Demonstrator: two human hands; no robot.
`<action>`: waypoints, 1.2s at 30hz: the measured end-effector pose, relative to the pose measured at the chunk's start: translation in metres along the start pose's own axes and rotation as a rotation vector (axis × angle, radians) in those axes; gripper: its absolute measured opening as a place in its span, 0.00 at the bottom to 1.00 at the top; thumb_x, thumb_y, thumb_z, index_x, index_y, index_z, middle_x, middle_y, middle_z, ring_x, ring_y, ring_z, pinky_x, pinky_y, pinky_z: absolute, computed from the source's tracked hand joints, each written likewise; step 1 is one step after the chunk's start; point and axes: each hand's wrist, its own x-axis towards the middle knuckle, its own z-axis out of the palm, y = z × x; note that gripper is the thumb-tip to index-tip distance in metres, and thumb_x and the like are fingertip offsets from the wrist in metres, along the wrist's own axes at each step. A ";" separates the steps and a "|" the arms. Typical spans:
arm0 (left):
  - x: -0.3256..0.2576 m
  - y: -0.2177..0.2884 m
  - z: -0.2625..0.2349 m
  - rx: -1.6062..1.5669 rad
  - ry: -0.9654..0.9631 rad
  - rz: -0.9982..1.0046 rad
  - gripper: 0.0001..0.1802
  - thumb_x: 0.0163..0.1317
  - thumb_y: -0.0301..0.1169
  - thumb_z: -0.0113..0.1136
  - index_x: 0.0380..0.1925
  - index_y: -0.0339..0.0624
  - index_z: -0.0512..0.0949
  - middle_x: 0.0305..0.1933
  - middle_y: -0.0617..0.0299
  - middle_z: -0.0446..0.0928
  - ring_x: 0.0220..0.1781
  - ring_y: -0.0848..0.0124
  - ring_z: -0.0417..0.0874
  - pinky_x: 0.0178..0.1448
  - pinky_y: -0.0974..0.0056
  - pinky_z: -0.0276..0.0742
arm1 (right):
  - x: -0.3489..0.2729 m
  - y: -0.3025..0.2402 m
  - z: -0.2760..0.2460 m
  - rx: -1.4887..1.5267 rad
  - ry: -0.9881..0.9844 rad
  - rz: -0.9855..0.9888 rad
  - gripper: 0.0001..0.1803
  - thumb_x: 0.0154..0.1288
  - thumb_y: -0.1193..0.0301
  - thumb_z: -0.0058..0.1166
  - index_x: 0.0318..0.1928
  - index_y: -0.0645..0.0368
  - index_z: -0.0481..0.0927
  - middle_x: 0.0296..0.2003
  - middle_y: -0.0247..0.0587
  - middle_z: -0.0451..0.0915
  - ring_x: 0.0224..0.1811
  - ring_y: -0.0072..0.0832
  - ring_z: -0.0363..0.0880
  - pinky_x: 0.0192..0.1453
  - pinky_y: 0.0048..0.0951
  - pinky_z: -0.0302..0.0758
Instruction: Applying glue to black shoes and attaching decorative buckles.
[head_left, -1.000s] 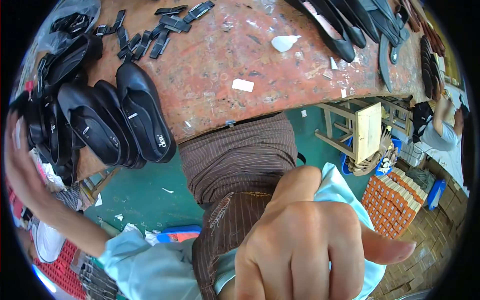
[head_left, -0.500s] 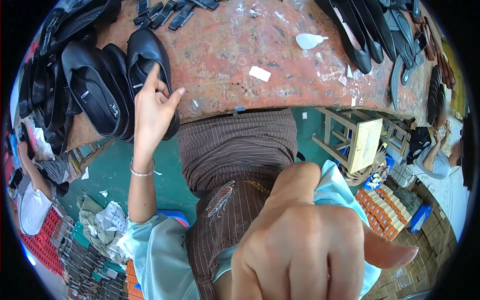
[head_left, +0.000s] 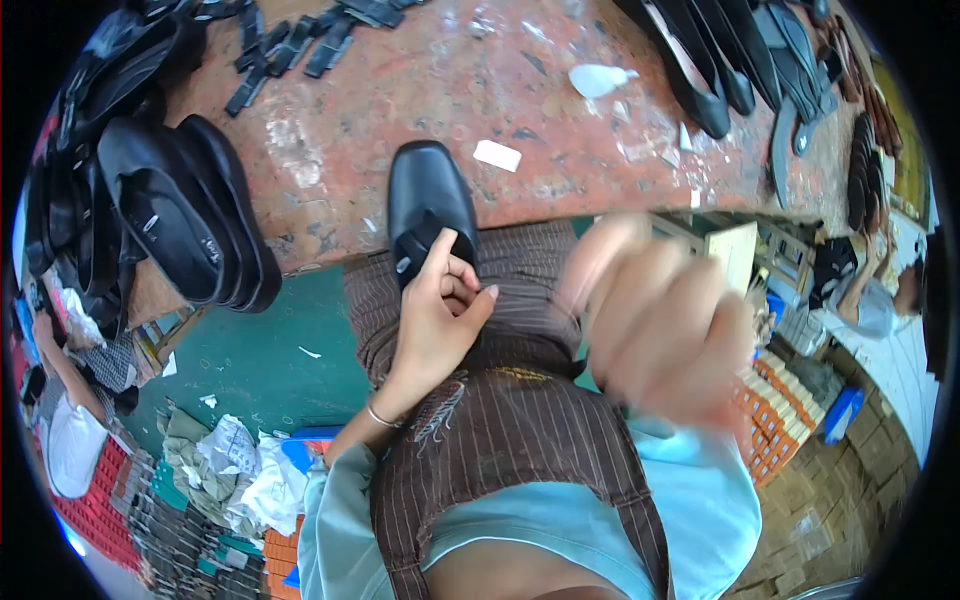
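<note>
A worn reddish workbench (head_left: pixel 560 110) stands over a green floor (head_left: pixel 270 350) in daylight.

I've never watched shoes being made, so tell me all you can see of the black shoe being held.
The shoe is black and smooth with a slight shine, leather-like, with a squared toe pointing away from the person. It lies at the near edge of the worn reddish bench, its heel end over the lap. The left hand grips its back part, fingers around the opening. Its sole is hidden.

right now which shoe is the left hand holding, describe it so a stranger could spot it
Find the reddish worn workbench and follow its near edge to the middle. One black shoe lies there alone, toe pointing away, its heel end gripped by the left hand. The other black shoes are stacked together at the bench's left end.
</note>
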 end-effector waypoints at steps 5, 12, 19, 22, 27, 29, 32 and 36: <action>0.006 0.006 0.017 -0.725 0.242 0.004 0.32 0.58 0.15 0.54 0.64 0.31 0.58 0.62 0.51 0.65 0.65 0.66 0.67 0.67 0.63 0.62 | -0.028 0.020 -0.118 -1.205 0.531 0.342 0.19 0.62 0.77 0.58 0.52 0.65 0.70 0.45 0.43 0.74 0.49 0.28 0.73 0.64 0.36 0.66; 0.037 -0.004 0.019 -1.493 0.239 -0.041 0.08 0.57 0.14 0.49 0.29 0.40 0.72 0.38 0.62 0.75 0.36 0.71 0.71 0.54 0.67 0.67 | -0.025 0.060 -0.142 -1.324 0.427 0.367 0.22 0.58 0.73 0.65 0.52 0.62 0.75 0.39 0.33 0.76 0.36 0.16 0.71 0.40 0.18 0.69; 0.042 -0.014 0.015 -1.541 0.131 0.010 0.10 0.58 0.15 0.50 0.28 0.40 0.78 0.40 0.63 0.81 0.47 0.70 0.78 0.60 0.61 0.70 | -0.020 0.063 -0.147 -1.267 0.406 0.408 0.10 0.61 0.73 0.62 0.43 0.62 0.80 0.34 0.29 0.79 0.27 0.10 0.64 0.30 0.13 0.60; 0.043 -0.018 0.014 -1.557 0.091 0.029 0.10 0.58 0.14 0.51 0.29 0.40 0.79 0.41 0.62 0.81 0.47 0.70 0.79 0.60 0.62 0.71 | -0.021 0.051 -0.127 -1.037 0.338 0.505 0.10 0.62 0.79 0.58 0.44 0.66 0.78 0.42 0.40 0.82 0.44 0.21 0.78 0.51 0.23 0.73; 0.042 -0.018 0.014 -1.613 0.089 -0.011 0.08 0.61 0.16 0.52 0.30 0.41 0.79 0.40 0.61 0.82 0.45 0.71 0.80 0.59 0.64 0.72 | -0.026 0.035 -0.094 -1.293 -0.330 0.521 0.14 0.49 0.78 0.67 0.39 0.60 0.82 0.33 0.37 0.83 0.34 0.25 0.80 0.37 0.27 0.76; 0.043 -0.014 0.015 -1.597 0.093 -0.003 0.07 0.62 0.18 0.52 0.31 0.40 0.79 0.40 0.61 0.81 0.46 0.71 0.80 0.60 0.63 0.71 | -0.025 0.036 -0.083 -1.309 -0.388 0.511 0.15 0.46 0.76 0.68 0.39 0.59 0.82 0.31 0.38 0.82 0.33 0.28 0.79 0.35 0.28 0.76; 0.043 -0.011 0.017 -1.558 0.100 0.044 0.07 0.64 0.20 0.50 0.34 0.38 0.78 0.42 0.61 0.80 0.51 0.71 0.77 0.62 0.62 0.69 | -0.022 0.040 -0.075 -1.349 -0.488 0.476 0.17 0.44 0.73 0.69 0.38 0.58 0.83 0.29 0.37 0.81 0.31 0.31 0.77 0.32 0.30 0.75; 0.046 -0.008 0.018 -1.487 0.113 0.053 0.07 0.66 0.25 0.48 0.37 0.37 0.77 0.46 0.61 0.78 0.57 0.70 0.74 0.65 0.61 0.66 | -0.018 0.044 -0.070 -1.437 -0.577 0.434 0.17 0.45 0.67 0.69 0.37 0.58 0.82 0.26 0.36 0.79 0.28 0.32 0.76 0.29 0.31 0.74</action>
